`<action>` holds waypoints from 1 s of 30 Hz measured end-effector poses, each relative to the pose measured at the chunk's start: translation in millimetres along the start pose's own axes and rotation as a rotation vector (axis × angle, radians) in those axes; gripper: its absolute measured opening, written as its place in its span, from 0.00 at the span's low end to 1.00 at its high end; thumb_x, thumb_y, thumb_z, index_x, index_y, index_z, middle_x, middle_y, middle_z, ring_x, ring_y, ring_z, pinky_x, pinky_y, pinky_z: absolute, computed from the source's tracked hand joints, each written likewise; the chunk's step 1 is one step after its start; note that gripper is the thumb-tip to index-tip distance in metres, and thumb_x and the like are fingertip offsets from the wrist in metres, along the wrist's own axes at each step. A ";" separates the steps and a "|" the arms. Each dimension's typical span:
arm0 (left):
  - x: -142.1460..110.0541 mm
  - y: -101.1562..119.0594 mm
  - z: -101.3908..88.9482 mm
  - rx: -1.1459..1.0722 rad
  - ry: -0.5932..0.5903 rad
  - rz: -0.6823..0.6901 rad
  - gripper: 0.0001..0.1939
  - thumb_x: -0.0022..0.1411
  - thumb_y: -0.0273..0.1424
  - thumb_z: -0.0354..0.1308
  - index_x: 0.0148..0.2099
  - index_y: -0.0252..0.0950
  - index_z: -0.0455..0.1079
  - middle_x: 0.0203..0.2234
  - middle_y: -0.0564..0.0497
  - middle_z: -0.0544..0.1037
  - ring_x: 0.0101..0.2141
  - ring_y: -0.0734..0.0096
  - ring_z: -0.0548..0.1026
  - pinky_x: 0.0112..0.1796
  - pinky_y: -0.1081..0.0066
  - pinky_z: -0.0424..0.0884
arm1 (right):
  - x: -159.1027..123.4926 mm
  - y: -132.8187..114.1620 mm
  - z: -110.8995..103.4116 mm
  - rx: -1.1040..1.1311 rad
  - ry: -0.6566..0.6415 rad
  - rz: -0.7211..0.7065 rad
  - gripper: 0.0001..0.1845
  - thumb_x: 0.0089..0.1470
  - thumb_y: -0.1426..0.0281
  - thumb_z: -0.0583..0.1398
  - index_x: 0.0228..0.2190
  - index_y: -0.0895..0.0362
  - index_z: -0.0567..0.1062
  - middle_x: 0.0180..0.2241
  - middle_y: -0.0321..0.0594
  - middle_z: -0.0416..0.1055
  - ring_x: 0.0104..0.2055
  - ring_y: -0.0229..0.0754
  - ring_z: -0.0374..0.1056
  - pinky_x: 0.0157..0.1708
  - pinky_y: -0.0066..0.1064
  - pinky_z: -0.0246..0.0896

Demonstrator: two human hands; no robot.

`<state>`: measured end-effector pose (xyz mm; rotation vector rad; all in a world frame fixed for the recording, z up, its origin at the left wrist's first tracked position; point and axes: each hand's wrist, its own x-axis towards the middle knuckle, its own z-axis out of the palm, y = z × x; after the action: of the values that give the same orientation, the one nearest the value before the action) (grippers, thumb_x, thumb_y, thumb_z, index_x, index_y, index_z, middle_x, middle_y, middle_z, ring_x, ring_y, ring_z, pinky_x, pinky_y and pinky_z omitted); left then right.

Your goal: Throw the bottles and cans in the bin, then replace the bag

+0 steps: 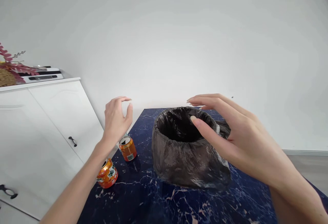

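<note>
A small bin lined with a black plastic bag (184,155) stands on a dark blue marbled table (159,200). My right hand (230,131) hovers over the bin's right rim, fingers stretched out and apart, holding nothing. My left hand (116,119) is raised to the left of the bin, fingers loosely curved and spread, empty. Just below it stand two orange drink cans with their tops opened: one (127,148) near the wrist, the other (107,173) closer to me, partly behind my forearm.
A white cabinet (51,124) with dark handles stands at the left, close to the table's edge. On top of it lie a woven basket with pink leaves (10,71) and flat black-and-white devices (42,73). A plain white wall is behind.
</note>
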<state>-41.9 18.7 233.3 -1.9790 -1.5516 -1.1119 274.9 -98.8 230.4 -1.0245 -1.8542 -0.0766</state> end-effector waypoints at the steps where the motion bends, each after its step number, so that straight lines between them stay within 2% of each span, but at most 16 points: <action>1: 0.1 -16.1 4.3 0.110 -0.029 -0.029 0.21 0.76 0.41 0.49 0.62 0.36 0.69 0.62 0.38 0.75 0.66 0.47 0.67 0.68 0.47 0.59 | 0.1 0.0 -0.3 0.001 0.002 -0.006 0.17 0.72 0.60 0.59 0.59 0.43 0.73 0.63 0.39 0.74 0.57 0.50 0.76 0.26 0.31 0.72; 2: -0.7 -31.4 8.4 0.219 -0.079 -0.079 0.25 0.75 0.42 0.48 0.65 0.35 0.67 0.65 0.36 0.72 0.68 0.45 0.65 0.69 0.46 0.57 | 0.2 0.0 -0.4 0.000 0.002 -0.011 0.16 0.72 0.60 0.59 0.59 0.44 0.74 0.63 0.39 0.74 0.57 0.50 0.76 0.27 0.31 0.73; 4: -5.0 -57.4 15.4 0.278 -0.131 -0.136 0.30 0.74 0.45 0.48 0.67 0.30 0.66 0.66 0.30 0.71 0.68 0.39 0.64 0.67 0.43 0.58 | 0.8 0.1 -0.5 0.000 0.000 -0.021 0.16 0.72 0.61 0.58 0.58 0.45 0.74 0.62 0.40 0.74 0.56 0.50 0.76 0.30 0.32 0.75; 7: -15.2 -80.4 21.9 0.304 -0.233 -0.179 0.33 0.73 0.47 0.48 0.67 0.27 0.67 0.61 0.27 0.76 0.64 0.32 0.70 0.63 0.38 0.63 | 1.8 0.1 -0.4 0.008 -0.014 -0.019 0.16 0.73 0.60 0.58 0.59 0.46 0.74 0.62 0.41 0.74 0.57 0.50 0.76 0.34 0.34 0.76; 9: -21.2 -86.2 23.6 0.310 -0.293 -0.180 0.30 0.73 0.45 0.47 0.65 0.29 0.69 0.58 0.28 0.79 0.61 0.32 0.73 0.61 0.37 0.65 | 2.2 -0.1 -0.4 0.014 -0.018 -0.018 0.16 0.73 0.60 0.57 0.58 0.46 0.74 0.62 0.41 0.74 0.58 0.50 0.76 0.40 0.36 0.78; 12: -26.3 -86.9 22.4 0.311 -0.314 -0.162 0.26 0.74 0.40 0.45 0.63 0.33 0.72 0.60 0.33 0.79 0.60 0.37 0.76 0.59 0.42 0.69 | 2.3 -0.3 -1.0 0.025 -0.027 -0.021 0.16 0.73 0.60 0.57 0.58 0.47 0.74 0.61 0.42 0.74 0.57 0.50 0.75 0.49 0.40 0.78; 15: -28.3 -83.2 17.1 0.311 -0.299 -0.160 0.24 0.75 0.37 0.44 0.63 0.35 0.72 0.58 0.35 0.80 0.53 0.40 0.80 0.50 0.48 0.76 | 2.2 0.0 -2.2 0.030 -0.033 -0.023 0.16 0.73 0.60 0.57 0.58 0.47 0.74 0.61 0.42 0.75 0.56 0.50 0.76 0.48 0.41 0.78; 17: -28.4 -77.1 10.7 0.320 -0.281 -0.168 0.24 0.75 0.37 0.43 0.64 0.36 0.72 0.58 0.36 0.80 0.50 0.40 0.81 0.45 0.49 0.77 | 2.1 0.5 -3.3 0.019 -0.034 -0.023 0.16 0.73 0.60 0.57 0.59 0.46 0.73 0.61 0.42 0.75 0.54 0.49 0.77 0.44 0.39 0.78; 20: -25.7 -56.1 -5.4 0.324 -0.163 -0.120 0.25 0.78 0.39 0.43 0.68 0.36 0.68 0.59 0.36 0.79 0.53 0.38 0.80 0.47 0.46 0.78 | 1.9 1.5 -4.7 -0.003 -0.040 -0.016 0.17 0.73 0.58 0.57 0.59 0.44 0.72 0.62 0.39 0.75 0.52 0.49 0.78 0.33 0.35 0.76; 23: -20.2 -16.7 -30.1 0.203 0.123 0.072 0.21 0.80 0.40 0.47 0.67 0.41 0.69 0.61 0.42 0.79 0.58 0.44 0.79 0.52 0.45 0.79 | 1.7 1.9 -4.9 -0.005 -0.039 -0.004 0.17 0.73 0.58 0.57 0.59 0.42 0.73 0.62 0.39 0.75 0.54 0.51 0.78 0.26 0.33 0.73; 26: -17.2 35.7 -57.9 -0.017 0.423 0.251 0.16 0.77 0.37 0.58 0.64 0.50 0.71 0.58 0.55 0.82 0.59 0.54 0.80 0.63 0.47 0.75 | 1.4 1.9 -4.2 -0.006 -0.008 0.004 0.17 0.72 0.59 0.59 0.59 0.43 0.73 0.62 0.42 0.75 0.57 0.54 0.77 0.23 0.33 0.71; 28: -19.5 70.7 -73.0 -0.164 0.468 0.259 0.18 0.75 0.35 0.61 0.64 0.55 0.71 0.58 0.60 0.81 0.59 0.55 0.80 0.64 0.49 0.76 | 1.1 1.7 -4.1 -0.016 0.033 0.004 0.18 0.71 0.60 0.59 0.59 0.44 0.74 0.62 0.42 0.75 0.59 0.56 0.76 0.23 0.33 0.71; 30: -24.7 100.5 -81.4 -0.302 0.473 0.271 0.18 0.72 0.34 0.66 0.61 0.53 0.73 0.55 0.60 0.82 0.57 0.56 0.82 0.62 0.51 0.79 | 0.9 1.3 -4.7 -0.028 0.071 0.003 0.17 0.71 0.60 0.60 0.59 0.44 0.74 0.60 0.41 0.76 0.59 0.55 0.76 0.24 0.32 0.71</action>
<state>22.3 -86.3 280.3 -1.8463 -0.8892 -1.6181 279.1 -99.6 233.0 -1.0317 -1.7919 -0.1355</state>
